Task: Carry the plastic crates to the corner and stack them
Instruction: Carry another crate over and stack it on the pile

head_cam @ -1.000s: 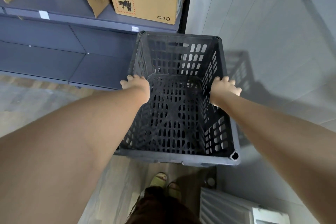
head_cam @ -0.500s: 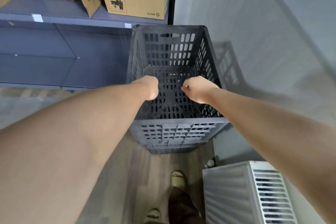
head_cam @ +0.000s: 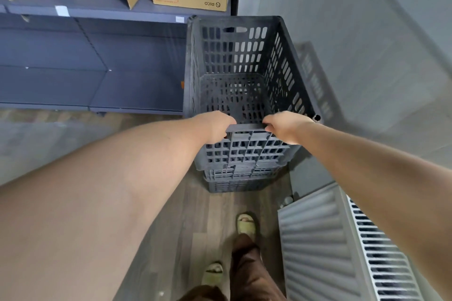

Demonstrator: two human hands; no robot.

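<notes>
Both my hands on top crate (head_cam: 234, 61) near rim: left hand (head_cam: 215, 127), right hand (head_cam: 285, 127), fingers curled over rim, gripping. Crate sits on lower crate (head_cam: 239, 184).

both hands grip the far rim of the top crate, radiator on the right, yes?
No. In the head view the left hand and right hand grip the near rim of the top crate, not the far one. The radiator is on the right.

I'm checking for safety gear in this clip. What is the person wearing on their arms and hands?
Nothing shows: the left hand and right hand are ungloved, and the left forearm and right forearm are bare to the frame edge, with no sleeve, watch or wristband in view.
</notes>
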